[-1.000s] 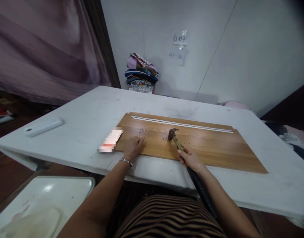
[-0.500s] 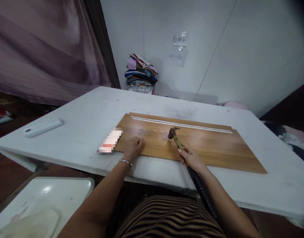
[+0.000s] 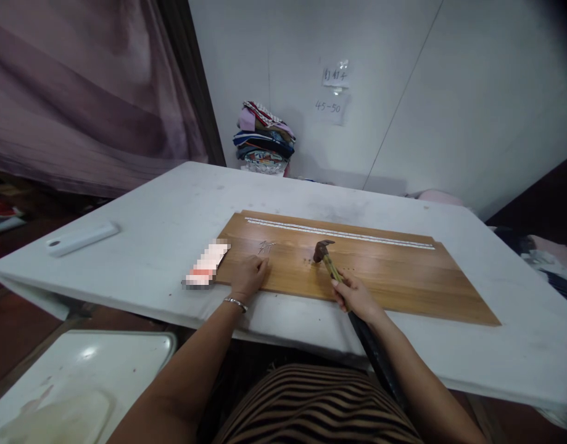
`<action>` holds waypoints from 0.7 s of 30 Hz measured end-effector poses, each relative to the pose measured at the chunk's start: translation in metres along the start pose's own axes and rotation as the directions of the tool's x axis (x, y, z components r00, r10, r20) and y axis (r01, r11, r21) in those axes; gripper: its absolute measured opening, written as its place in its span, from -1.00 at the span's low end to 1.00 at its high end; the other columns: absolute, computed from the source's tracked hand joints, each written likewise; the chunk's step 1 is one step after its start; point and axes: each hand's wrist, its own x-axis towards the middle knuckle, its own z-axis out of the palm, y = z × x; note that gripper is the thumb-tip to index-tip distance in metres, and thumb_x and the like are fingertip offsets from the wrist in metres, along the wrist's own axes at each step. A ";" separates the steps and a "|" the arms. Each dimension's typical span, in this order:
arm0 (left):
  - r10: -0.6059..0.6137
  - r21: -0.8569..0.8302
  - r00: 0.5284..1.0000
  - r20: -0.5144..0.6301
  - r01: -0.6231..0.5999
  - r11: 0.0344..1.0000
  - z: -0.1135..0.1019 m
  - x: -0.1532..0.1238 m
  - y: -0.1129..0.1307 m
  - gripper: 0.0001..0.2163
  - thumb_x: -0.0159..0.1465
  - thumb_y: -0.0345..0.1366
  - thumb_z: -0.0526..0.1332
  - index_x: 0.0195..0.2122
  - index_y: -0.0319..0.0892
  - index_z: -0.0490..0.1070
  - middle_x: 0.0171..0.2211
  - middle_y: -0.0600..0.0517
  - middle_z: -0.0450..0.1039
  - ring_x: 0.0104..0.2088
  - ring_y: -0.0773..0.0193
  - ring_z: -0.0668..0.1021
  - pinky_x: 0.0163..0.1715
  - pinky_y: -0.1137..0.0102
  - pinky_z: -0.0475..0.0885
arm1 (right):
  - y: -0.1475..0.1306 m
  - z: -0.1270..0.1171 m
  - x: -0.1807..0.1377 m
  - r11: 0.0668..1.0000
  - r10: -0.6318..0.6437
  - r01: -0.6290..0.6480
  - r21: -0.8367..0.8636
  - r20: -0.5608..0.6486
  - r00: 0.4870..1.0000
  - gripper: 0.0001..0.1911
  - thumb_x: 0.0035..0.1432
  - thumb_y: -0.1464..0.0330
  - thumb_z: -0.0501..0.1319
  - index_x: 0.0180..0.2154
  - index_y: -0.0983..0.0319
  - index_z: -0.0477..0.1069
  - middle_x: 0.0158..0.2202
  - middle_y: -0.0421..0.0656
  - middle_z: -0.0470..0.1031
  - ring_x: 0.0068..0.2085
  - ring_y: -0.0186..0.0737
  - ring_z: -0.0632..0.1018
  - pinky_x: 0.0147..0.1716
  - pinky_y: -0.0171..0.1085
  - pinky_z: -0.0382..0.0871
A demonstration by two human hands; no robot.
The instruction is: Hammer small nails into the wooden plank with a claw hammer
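Smooth wd board [image 3: 417, 280] w/ sl. sheen, dull metal hammer head [image 3: 319, 250], metal nails [image 3: 266, 247]

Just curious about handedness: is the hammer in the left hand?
No, the right hand grips the hammer; the left hand is near nails.

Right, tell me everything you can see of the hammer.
The hammer has a brown, metal-looking claw head, a yellowish, dark-marked shaft and a long black grip. The right hand holds it by the shaft, close below the head. It lies at a slant: head over the board, grip reaching back past the front of the table. Whether the head touches the board is unclear.
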 end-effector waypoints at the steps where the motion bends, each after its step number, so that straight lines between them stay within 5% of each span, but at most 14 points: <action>1: 0.000 0.004 1.000 0.001 0.000 1.000 0.001 0.000 -0.001 -0.63 0.42 -0.17 0.01 -0.42 -0.17 0.50 -0.34 -0.08 0.58 -0.29 0.19 0.52 -0.29 0.34 0.27 | -0.002 0.000 -0.001 1.000 -0.003 0.003 -0.007 0.000 1.000 -0.36 0.08 0.12 0.28 0.15 0.27 0.35 -0.61 -0.38 0.27 -0.67 -0.38 0.26 -0.73 -0.38 0.17; 21: -0.013 -0.014 1.000 0.001 0.013 1.000 0.003 0.002 -0.003 -0.62 0.41 -0.16 0.02 -0.43 -0.18 0.50 -0.33 -0.10 0.58 -0.29 0.19 0.51 -0.27 0.32 0.26 | 0.003 0.001 0.000 1.000 -0.007 0.007 -0.023 0.023 1.000 -0.40 0.12 0.13 0.25 0.15 0.25 0.37 -0.64 -0.38 0.26 -0.70 -0.39 0.22 -0.74 -0.37 0.15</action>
